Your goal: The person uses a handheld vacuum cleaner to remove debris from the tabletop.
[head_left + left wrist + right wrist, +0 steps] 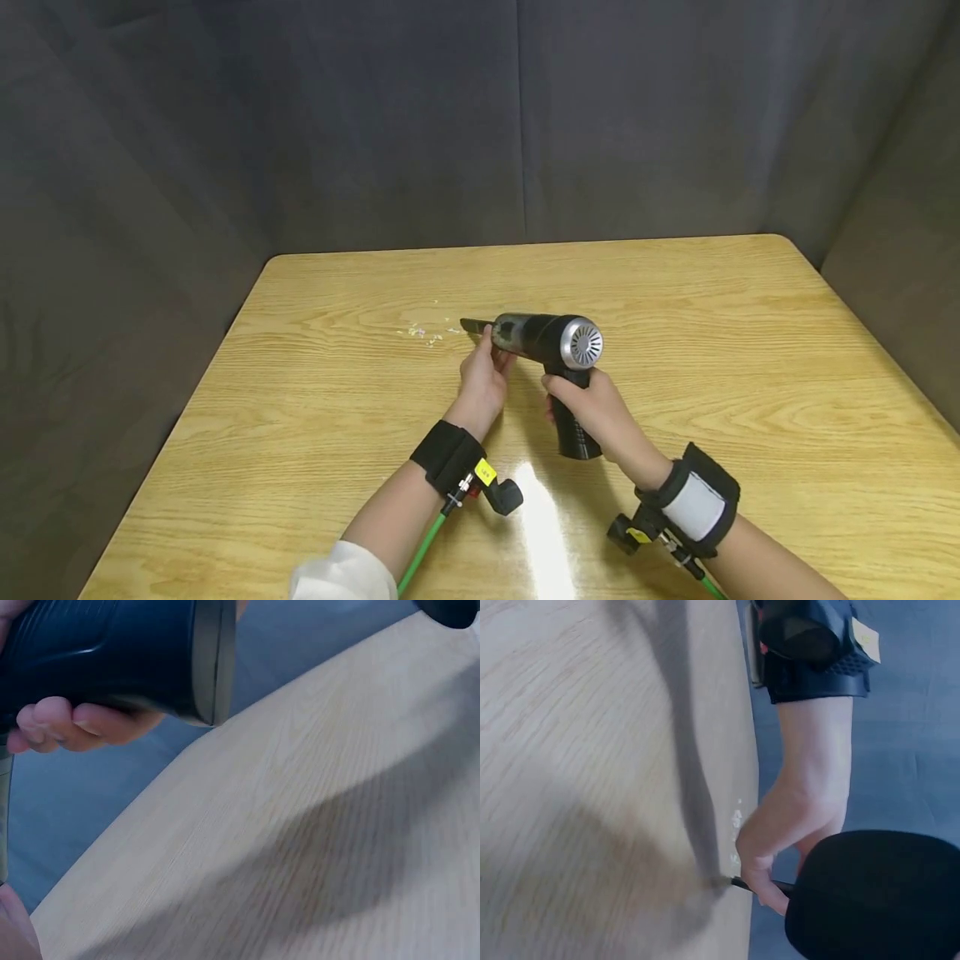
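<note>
A black handheld vacuum cleaner (536, 335) with a silver vented end is held over the middle of the table, its narrow black nozzle (474, 326) directed left. My right hand (594, 410) grips its handle; those fingers (90, 724) curl round it in the left wrist view. With thumb and fingers, my left hand (482, 382) holds the front, where the nozzle joins the body. Small pale scraps (420, 332) lie scattered just left of the nozzle tip. In the right wrist view, the handle's base (877, 896) covers part of the left hand (780, 832).
The wooden table (300, 433) has rounded far corners. Dark grey curtains (375, 125) hang behind and at both sides. Each wrist wears a black strap (448, 457) with a small camera and a green cable (422, 554).
</note>
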`<state>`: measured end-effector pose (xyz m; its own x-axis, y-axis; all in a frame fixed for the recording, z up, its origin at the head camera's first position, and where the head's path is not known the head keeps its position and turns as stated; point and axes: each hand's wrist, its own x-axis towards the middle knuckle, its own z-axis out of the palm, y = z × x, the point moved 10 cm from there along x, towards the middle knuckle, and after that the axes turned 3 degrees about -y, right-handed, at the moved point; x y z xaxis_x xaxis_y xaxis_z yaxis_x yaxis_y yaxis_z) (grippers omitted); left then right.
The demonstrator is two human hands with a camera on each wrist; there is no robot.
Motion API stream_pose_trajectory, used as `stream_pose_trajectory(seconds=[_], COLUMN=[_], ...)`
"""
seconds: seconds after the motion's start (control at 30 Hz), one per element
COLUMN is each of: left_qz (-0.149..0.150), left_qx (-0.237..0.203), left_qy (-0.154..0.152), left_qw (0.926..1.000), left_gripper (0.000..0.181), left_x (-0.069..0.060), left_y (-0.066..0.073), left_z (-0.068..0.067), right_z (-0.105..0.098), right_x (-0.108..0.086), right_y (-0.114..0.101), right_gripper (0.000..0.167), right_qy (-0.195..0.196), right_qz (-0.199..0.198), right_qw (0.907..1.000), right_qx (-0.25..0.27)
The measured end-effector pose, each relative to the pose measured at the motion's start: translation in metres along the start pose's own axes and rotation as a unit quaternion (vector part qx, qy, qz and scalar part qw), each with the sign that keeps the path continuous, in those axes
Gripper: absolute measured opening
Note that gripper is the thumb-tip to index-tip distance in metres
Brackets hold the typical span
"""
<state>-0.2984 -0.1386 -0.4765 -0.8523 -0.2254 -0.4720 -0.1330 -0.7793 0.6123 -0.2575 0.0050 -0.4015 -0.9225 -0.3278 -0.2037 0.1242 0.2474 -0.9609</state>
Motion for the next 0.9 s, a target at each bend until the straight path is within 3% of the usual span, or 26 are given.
stream_pose_trajectory(seconds=[0.37,0.6,0.9], left_qz=[0.002,0.0,0.012], left_qx=[-0.006,-0.012,-0.008], left_qy=[0.011,0.001,0.016], left_qw=[0.9999,0.9999,0.9998], left_gripper=[0.018,0.019,0.021], left_x=[-0.008,0.003,0.018], left_y=[0.003,0.009,0.018], left_z=[-0.009,-0.009,-0.01], right_z=[0.007,0.011,0.019], right_x=[-0.002,0.004,0.019], right_y=[-0.004,-0.003,-0.002], right_gripper=[0.026,0.021,0.02], right_qy=[-0.004,0.017,0.027], right_qz=[-0.003,-0.003,-0.011], right_qw=[1.0,0.9998,0.9994], right_qx=[0.003,0.008,0.017])
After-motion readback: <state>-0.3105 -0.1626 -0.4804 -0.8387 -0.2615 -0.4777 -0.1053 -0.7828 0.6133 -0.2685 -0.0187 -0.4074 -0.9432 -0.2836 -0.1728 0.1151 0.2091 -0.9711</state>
